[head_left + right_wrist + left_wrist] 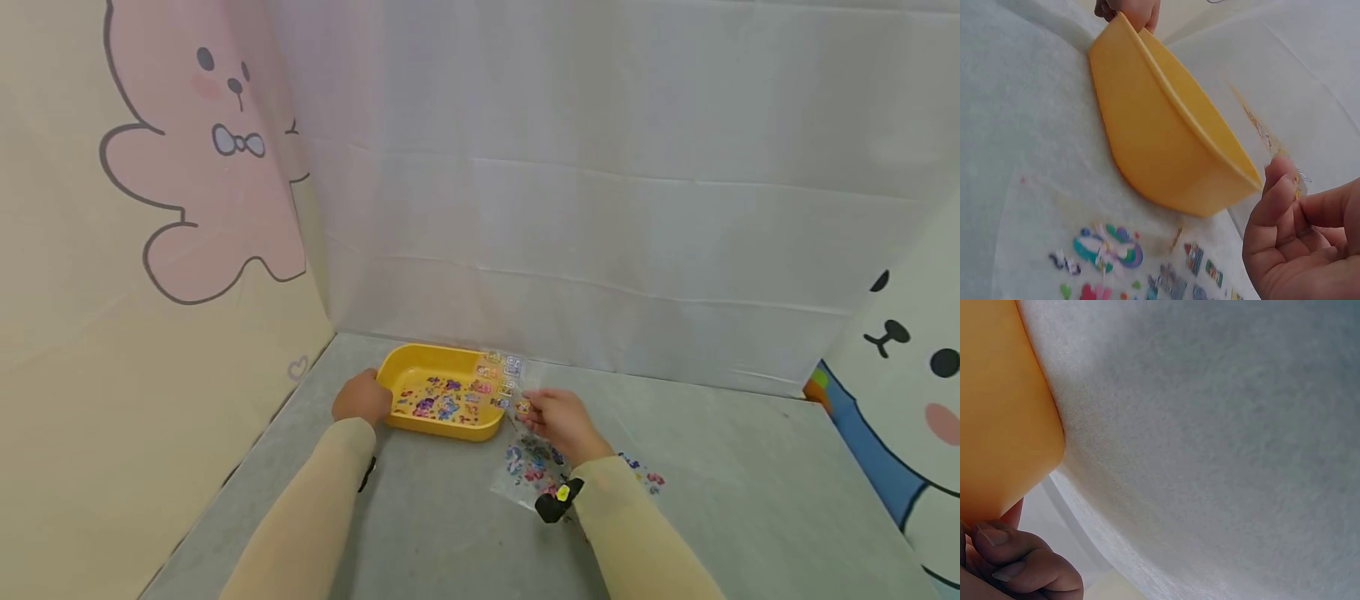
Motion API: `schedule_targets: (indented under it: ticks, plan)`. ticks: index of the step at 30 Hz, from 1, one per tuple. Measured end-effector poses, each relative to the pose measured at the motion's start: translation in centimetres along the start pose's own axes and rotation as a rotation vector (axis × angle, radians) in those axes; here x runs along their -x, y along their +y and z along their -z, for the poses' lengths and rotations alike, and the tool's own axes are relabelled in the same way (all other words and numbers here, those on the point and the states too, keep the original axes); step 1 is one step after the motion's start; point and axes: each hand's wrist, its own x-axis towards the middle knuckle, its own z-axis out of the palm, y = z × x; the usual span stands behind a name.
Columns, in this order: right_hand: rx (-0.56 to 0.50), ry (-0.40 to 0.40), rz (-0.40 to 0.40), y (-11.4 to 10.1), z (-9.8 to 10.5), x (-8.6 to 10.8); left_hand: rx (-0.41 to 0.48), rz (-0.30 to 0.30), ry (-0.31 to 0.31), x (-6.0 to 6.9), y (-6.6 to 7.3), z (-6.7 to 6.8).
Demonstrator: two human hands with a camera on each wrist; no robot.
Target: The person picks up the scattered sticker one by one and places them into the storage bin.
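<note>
A white curtain [600,208] backs the grey desk [450,517] at twelve o'clock. On the desk sits a yellow tray [442,429], colourful prints showing inside. At its four o'clock lie printed clear sheets [525,475], partly hidden by the right forearm; how many is hard to tell. The left hand [362,397] grips the tray's rim at nine o'clock, fingers curled; the right hand [561,421], at three, pinches a see-through sticker sheet [501,379] that overlaps the tray's right end.
</note>
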Motion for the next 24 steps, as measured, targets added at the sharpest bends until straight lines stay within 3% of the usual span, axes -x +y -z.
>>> schedule_targets:
  ticks: [12, 24]
  plan:
    - [0.515, 0.042, 0.097, -3.3, -2.8, -0.5, 0.002, 0.003, 0.000, 0.3, 0.1, 0.5]
    - [0.717, 0.058, 0.134, -3.3, -5.7, 0.0, 0.014, -0.020, 0.005, -0.2, -0.3, 0.0]
